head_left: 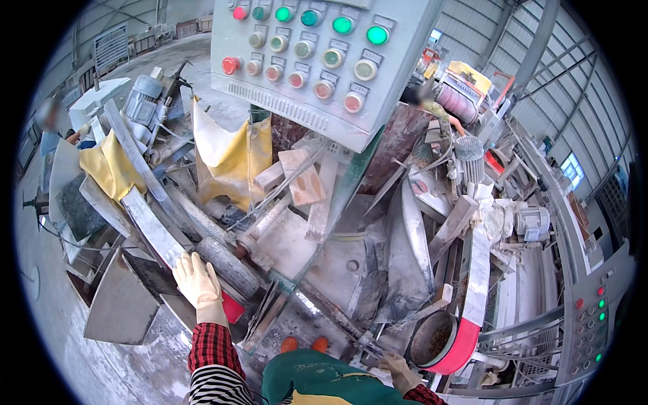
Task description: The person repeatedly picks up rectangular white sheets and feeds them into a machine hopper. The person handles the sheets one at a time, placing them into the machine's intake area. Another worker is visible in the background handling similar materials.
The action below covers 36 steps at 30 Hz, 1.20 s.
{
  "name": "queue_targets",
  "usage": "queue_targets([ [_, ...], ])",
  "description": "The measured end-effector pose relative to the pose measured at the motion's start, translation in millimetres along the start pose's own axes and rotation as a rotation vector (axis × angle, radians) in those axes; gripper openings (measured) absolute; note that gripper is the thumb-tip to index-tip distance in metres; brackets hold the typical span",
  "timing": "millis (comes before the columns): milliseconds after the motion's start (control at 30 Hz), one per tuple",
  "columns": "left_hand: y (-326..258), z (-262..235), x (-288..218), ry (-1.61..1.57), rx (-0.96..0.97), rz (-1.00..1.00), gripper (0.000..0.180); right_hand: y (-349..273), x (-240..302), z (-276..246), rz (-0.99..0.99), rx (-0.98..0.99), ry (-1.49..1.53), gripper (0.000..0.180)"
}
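Note:
My left hand (197,283), in a pale rubber glove with a red checked sleeve, lies flat with fingers apart on a dusty stone slab (145,226), beside a grey roller (228,265) of the machine. My right hand (399,370), also gloved, rests low near my waist, close to a round red-rimmed basin (442,341). Its fingers look loosely curled, and I cannot make out anything in it. A grey control panel (310,54) with rows of red and green buttons hangs directly ahead above the machine.
Stone strips and offcuts (305,182) lie piled on the wet machine bed. Yellow sheeting (233,158) hangs at the back left. A long white slab (476,270) runs along the right conveyor beside a second button panel (594,324). A person (50,128) stands at far left.

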<state>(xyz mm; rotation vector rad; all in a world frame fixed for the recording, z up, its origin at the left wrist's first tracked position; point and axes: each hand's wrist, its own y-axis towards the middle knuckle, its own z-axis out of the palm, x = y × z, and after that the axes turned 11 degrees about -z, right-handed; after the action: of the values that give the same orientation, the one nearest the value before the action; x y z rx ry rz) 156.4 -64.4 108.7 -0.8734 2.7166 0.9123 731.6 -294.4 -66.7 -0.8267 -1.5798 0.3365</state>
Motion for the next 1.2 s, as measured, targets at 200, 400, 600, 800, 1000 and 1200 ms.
queue_targets([
  [200,-6,3,-1,0.021,-0.024,0.004,0.045,-1,-10,-6,0.031,0.03,0.025,0.055],
  [400,-10,-2,-6,0.018,-0.026,0.014,0.046,-1,-7,-4,0.012,0.035,0.03,0.054],
  [600,-14,-4,-9,0.016,-0.029,0.02,0.045,-6,-3,-3,-0.038,0.068,0.088,0.054],
  [800,-21,-1,-8,0.049,-0.003,0.001,0.047,-3,-12,-11,0.001,0.155,0.294,0.052],
  [1000,-28,-1,-12,0.062,0.005,0.001,0.048,-6,-11,-2,0.029,0.074,0.165,0.051],
  [1200,-34,-4,-12,0.01,0.01,0.007,0.04,13,-27,-10,-0.045,0.136,0.307,0.047],
])
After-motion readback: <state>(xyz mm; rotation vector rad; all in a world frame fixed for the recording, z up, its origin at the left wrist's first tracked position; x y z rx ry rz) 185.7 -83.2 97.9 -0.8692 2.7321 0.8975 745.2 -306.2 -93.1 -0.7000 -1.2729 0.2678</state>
